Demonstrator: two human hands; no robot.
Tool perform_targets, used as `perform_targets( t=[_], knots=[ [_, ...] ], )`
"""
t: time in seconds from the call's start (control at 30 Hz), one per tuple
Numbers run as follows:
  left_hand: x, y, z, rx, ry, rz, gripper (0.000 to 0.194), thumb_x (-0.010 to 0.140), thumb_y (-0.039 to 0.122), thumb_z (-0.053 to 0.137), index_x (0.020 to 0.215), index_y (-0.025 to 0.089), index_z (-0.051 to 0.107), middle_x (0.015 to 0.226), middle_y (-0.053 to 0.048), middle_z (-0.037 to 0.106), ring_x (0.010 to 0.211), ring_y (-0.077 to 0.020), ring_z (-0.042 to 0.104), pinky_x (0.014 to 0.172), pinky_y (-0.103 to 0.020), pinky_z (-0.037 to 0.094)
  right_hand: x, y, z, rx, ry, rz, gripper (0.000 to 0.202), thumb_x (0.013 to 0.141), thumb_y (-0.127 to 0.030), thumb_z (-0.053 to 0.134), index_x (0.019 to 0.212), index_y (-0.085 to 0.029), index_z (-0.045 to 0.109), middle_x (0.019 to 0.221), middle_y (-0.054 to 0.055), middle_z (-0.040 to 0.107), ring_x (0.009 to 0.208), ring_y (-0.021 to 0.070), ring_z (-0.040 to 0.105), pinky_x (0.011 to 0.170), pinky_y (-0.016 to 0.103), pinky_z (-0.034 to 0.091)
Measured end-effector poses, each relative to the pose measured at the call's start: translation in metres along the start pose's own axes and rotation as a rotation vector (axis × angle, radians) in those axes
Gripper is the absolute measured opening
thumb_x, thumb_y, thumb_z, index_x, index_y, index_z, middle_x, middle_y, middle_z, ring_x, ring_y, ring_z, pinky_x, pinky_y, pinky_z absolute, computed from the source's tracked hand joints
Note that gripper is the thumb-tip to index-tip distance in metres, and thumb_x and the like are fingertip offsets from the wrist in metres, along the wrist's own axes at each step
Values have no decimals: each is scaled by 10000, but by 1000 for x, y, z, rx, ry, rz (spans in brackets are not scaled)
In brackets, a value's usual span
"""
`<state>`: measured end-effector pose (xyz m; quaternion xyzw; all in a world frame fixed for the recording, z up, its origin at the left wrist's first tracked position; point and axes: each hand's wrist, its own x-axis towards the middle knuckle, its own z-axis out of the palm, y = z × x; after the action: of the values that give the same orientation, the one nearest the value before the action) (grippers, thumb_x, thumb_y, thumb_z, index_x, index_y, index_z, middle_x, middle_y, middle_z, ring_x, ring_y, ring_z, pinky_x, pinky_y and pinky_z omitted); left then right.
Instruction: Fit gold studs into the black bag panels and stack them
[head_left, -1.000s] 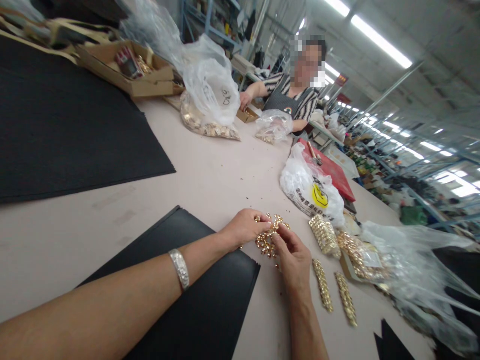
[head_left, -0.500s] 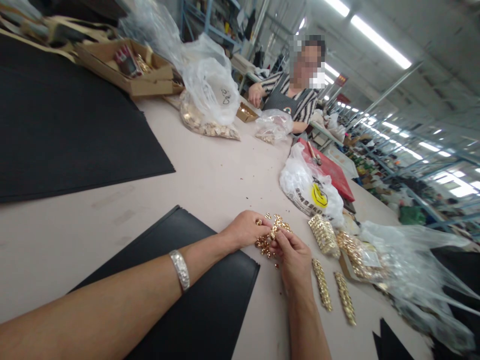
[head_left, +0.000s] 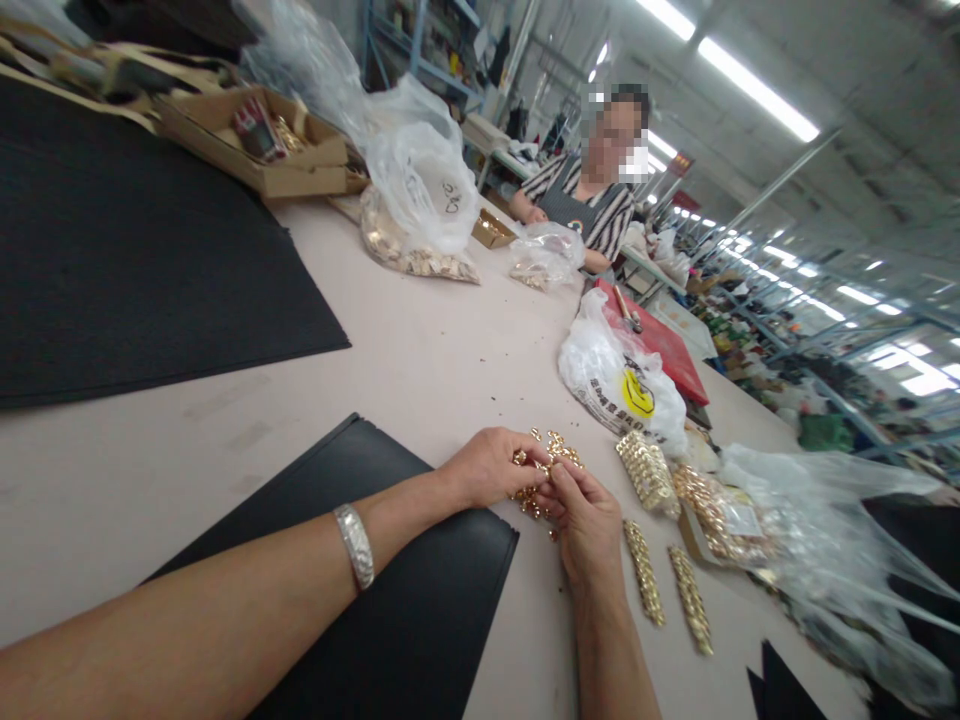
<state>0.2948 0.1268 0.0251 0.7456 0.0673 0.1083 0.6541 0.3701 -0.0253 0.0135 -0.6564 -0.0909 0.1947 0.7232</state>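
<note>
My left hand (head_left: 496, 468), with a silver cuff bracelet (head_left: 354, 546) on its wrist, reaches in over the near black sheet (head_left: 405, 590). Its fingers are closed, with a small gold-coloured metal piece (head_left: 519, 457) showing at them. Fingertip to fingertip with it, my right hand (head_left: 589, 512) pinches a small gold metal piece, mostly hidden by the fingers. Under and behind both hands lies a loose pile of gold metal pieces (head_left: 564, 450) on the pale table (head_left: 420, 350).
Right of my hands lie two gold strips (head_left: 643, 572) (head_left: 690, 600), a packed gold bundle (head_left: 646, 472) and a bagged box of gold pieces (head_left: 724, 515). Beyond are a white plastic bag (head_left: 619, 375), red sheet (head_left: 667, 350), hammer (head_left: 627, 308), filled clear bag (head_left: 420, 220), cardboard box (head_left: 300, 172) and co-worker (head_left: 585, 205).
My fingertips have drawn closer together, covering the gold piece that showed between them. My left hand has shifted slightly. The co-worker's raised hand has come down toward the body.
</note>
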Motion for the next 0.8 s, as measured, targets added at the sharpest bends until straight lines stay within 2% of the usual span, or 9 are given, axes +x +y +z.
perform_targets(
  t=[0.13, 0.27, 0.37, 0.53, 0.63, 0.73, 0.8],
  knots=[
    [1, -1, 0, -4, 6, 23, 264, 799, 282, 607, 968, 194, 788, 875, -15, 762, 825, -178, 642, 754, -255, 438, -1, -2, 1, 59, -14, 31, 390, 631, -372, 905, 921, -154, 763, 748, 33, 734, 624, 127, 672, 595, 240, 593],
    [6, -3, 0, -75, 48, -56, 284, 810, 309, 570, 923, 130, 761, 830, -55, 749, 739, -173, 629, 669, -256, 445, -2, -4, 3, 88, 3, 17, 367, 621, -367, 905, 885, -159, 759, 737, 25, 729, 597, 121, 650, 570, 241, 576],
    [8, -2, -2, -143, 42, -119, 304, 827, 364, 557, 855, 119, 735, 797, -67, 743, 666, -157, 616, 628, -253, 451, -1, -1, -1, -27, 18, -32, 387, 634, -389, 891, 909, -149, 762, 744, 37, 736, 600, 136, 641, 574, 261, 561],
    [6, 2, -3, -205, 20, -168, 333, 826, 433, 572, 796, 132, 710, 768, -60, 732, 645, -143, 610, 629, -250, 454, 1, 3, -9, -291, 17, -159, 388, 753, -437, 799, 1024, -160, 769, 741, 28, 736, 589, 131, 602, 541, 246, 497],
    [5, 2, -2, -192, 17, -166, 313, 795, 436, 607, 770, 141, 707, 695, -26, 696, 623, -140, 581, 599, -243, 417, -2, 2, -6, -303, 15, -229, 375, 765, -431, 786, 1030, -166, 766, 852, 49, 759, 684, 160, 650, 629, 283, 540],
    [5, 0, -1, -158, 26, -148, 259, 748, 405, 653, 722, 152, 700, 633, 11, 642, 615, -133, 539, 577, -237, 366, -6, -3, 0, -345, -57, -277, 388, 790, -415, 762, 1107, -194, 752, 1072, 80, 757, 903, 224, 698, 818, 374, 570],
    [5, -1, -1, -143, 34, -142, 221, 730, 373, 660, 698, 156, 694, 610, 26, 613, 607, -127, 515, 565, -234, 342, -9, -5, 4, -415, -103, -315, 334, 821, -404, 729, 1096, -217, 765, 1098, 74, 756, 989, 245, 691, 897, 402, 551]
  ],
)
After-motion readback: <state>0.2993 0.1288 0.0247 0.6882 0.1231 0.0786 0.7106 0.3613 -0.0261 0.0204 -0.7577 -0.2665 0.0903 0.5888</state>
